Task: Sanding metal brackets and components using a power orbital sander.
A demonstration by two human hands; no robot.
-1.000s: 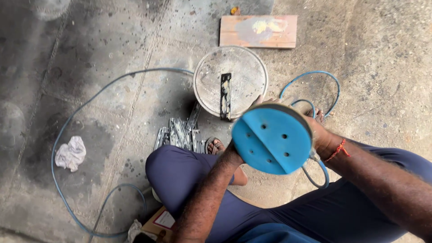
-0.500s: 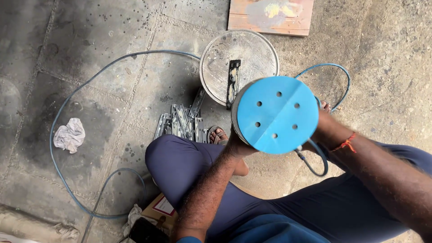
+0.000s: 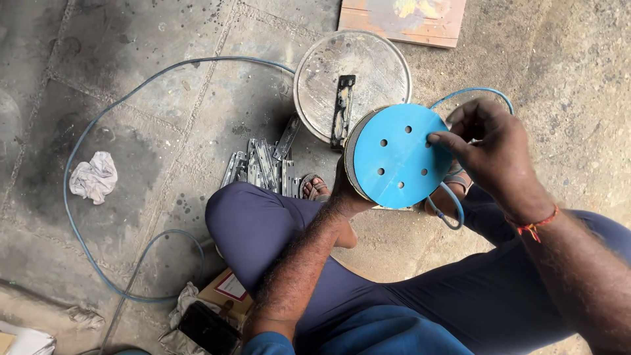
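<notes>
At the bottom edge, between the person's folded knees in dark blue trousers, a small cardboard box [image 3: 227, 289] sits on the floor with a black object [image 3: 209, 327] against it; what the box holds cannot be made out, and both are partly cut off by the left arm. Above the knees the left hand [image 3: 343, 192] grips the back of a round sanding pad, most of that hand hidden behind the disc, so only the wrist and the heel of the hand show. The blue sanding disc [image 3: 401, 156] faces the camera, flat and bright, pierced by six small holes in a ring, with a darker pad edge showing on its left side. The right hand [image 3: 496, 154] rests its fingertips [image 3: 439, 139] on the disc's right rim, fingers bent and close together, a red thread around the wrist. A thin blue hose [image 3: 118, 118] loops over the concrete. Farther off lie a heap of metal strips [image 3: 259, 164], a white rag [image 3: 94, 176], a round metal lid [image 3: 351, 79] with a dark bar lying on it, and a wooden board [image 3: 401, 20].
</notes>
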